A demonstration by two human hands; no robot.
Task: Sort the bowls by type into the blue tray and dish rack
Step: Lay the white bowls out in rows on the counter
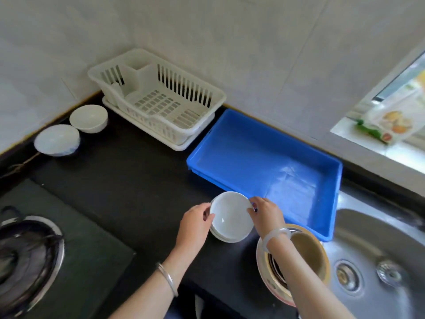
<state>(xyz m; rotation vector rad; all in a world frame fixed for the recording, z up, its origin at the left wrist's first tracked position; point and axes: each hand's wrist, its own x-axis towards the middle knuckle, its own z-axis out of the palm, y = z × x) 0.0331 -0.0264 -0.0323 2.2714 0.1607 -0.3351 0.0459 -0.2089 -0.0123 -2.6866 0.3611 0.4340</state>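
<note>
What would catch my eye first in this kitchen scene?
The bright blue tray on the dark counter stands out most, next to the white dish rack in the corner. Just in front of the tray, the left hand and right hand grip a stack of white bowls by its rim.

open black counter (128, 180) between white bowls (88, 118), dish rack (158, 97) and blue tray (264, 143)
</note>
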